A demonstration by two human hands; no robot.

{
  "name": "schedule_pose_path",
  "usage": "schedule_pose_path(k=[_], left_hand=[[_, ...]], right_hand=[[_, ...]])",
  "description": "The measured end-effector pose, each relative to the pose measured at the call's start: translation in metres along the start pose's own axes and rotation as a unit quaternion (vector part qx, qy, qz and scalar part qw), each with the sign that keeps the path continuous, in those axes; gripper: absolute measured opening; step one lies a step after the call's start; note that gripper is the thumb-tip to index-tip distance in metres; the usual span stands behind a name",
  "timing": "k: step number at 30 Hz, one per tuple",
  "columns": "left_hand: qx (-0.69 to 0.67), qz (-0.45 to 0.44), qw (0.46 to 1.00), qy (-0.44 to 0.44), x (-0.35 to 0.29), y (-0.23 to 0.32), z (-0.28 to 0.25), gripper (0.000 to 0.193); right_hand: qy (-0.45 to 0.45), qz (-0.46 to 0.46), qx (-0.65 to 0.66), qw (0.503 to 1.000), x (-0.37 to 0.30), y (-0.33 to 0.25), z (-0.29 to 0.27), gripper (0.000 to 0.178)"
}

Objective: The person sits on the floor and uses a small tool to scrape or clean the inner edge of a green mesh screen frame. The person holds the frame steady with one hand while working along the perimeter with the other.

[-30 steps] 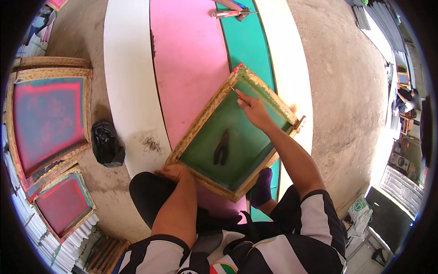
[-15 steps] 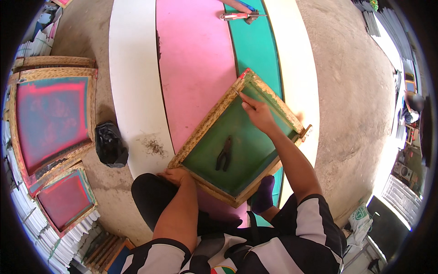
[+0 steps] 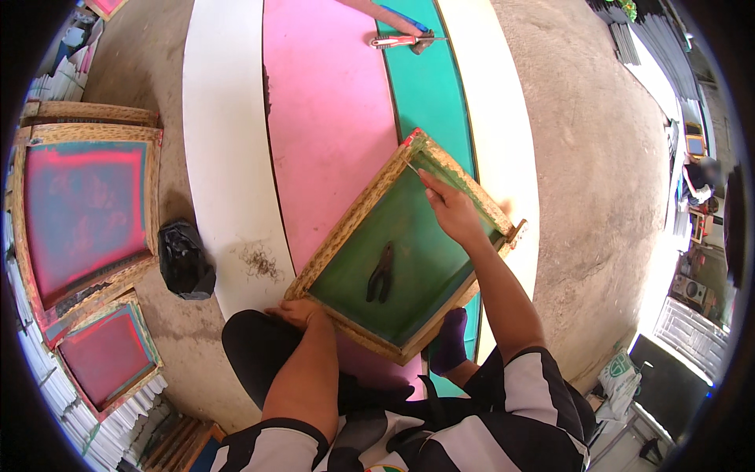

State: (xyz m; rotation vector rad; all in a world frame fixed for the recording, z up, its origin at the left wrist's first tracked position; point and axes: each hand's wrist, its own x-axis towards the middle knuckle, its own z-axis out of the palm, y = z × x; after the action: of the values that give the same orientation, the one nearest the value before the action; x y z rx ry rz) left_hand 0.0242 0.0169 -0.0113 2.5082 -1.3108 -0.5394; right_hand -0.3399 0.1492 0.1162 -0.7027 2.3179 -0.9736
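A wooden screen-printing frame [image 3: 346,222] with green mesh lies at a slant before me, its far corner tipped red. My left hand [image 3: 299,312] is closed on the frame's left corner near my knee. Inside the far corner, my right hand [image 3: 456,211] grips a thin tool [image 3: 411,166]; only its slim, pale tip shows, close to the frame's inner edge, and the fingers hide the rest. Dark pliers [image 3: 381,274] rest on the mesh, handles toward me, touched by neither hand.
Under the frame run white, pink and green boards [image 3: 326,118]. A hammer [image 3: 422,43] and a red-handled screwdriver [image 3: 393,41] lie at the far end. Fibre scraps [image 3: 262,261] sit beside a black plastic bag [image 3: 186,259]. More screen frames [image 3: 86,212] lean at left.
The whole view has shifted slightly. My right hand has moved a little to the right over the mesh, its tool tip still near the far corner. My left hand keeps its hold.
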Motion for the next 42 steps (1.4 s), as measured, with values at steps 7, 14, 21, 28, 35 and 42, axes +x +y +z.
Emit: schedule_pose_path(k=[7,14,21,28,35,42], left_hand=[[-0.082,-0.083,0.993,-0.012,-0.024,0.049,-0.027,0.058],[0.063,-0.018,0.997,-0.047,0.02,-0.03,0.017,0.058],[0.077,0.024,0.996,-0.029,0.006,-0.014,0.005,0.058],[-0.003,0.004,1.0,0.028,-0.003,0.0,0.0,0.059],[-0.075,-0.034,0.997,0.011,-0.029,0.048,-0.024,0.058],[-0.017,0.052,0.998,0.032,0.031,-0.046,0.027,0.059]], right_hand=[[0.015,0.05,-0.127,0.991,-0.005,-0.037,-0.006,0.037],[-0.005,0.066,-0.193,0.979,0.0,-0.06,-0.005,0.036],[-0.039,0.08,-0.214,0.973,-0.003,-0.057,-0.006,0.043],[-0.048,0.074,-0.251,0.964,-0.002,-0.058,0.005,0.044],[-0.052,0.013,-0.298,0.953,0.001,-0.016,-0.005,0.041],[-0.027,-0.011,0.045,0.999,0.019,0.018,0.014,0.041]])
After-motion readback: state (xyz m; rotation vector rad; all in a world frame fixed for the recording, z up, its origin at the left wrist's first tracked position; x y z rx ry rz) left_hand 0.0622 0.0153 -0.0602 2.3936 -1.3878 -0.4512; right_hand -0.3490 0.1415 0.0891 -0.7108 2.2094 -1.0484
